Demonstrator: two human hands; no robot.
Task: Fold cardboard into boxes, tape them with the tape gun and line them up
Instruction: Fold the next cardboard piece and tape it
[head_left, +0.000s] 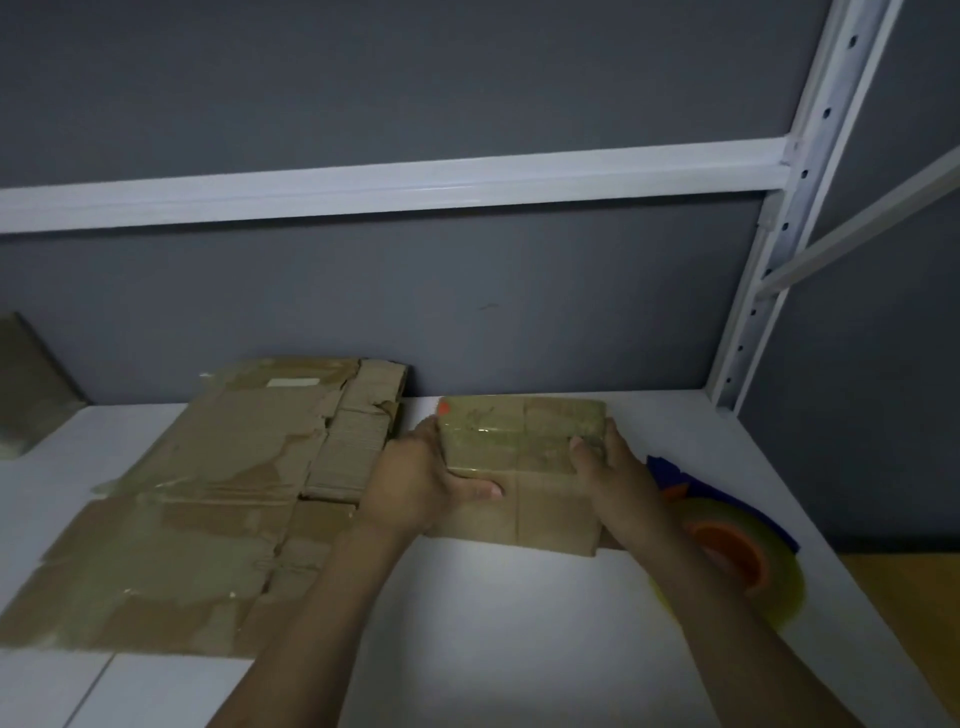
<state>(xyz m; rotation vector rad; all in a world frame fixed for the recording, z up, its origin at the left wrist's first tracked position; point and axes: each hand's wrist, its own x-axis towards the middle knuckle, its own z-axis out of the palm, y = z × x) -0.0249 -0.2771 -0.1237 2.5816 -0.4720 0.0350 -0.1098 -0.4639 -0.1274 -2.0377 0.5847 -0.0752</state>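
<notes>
Small brown box (522, 441), glossy tape across top, orange spot at far-left corner, on white table (493, 623). Gripped at both ends: left hand (423, 478) thumb on front, right hand (610, 467) thumb on top. Left of box, flat cardboard (208, 493); right, tape gun (727, 540).

brown box (522, 441), orange/blue tape gun (727, 545), white table (493, 623)

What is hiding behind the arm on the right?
A tape gun lies on the white table behind the right arm, which reaches to the cardboard box. Its clear tape roll, orange core and some blue body show; the arm covers the rest.
</notes>
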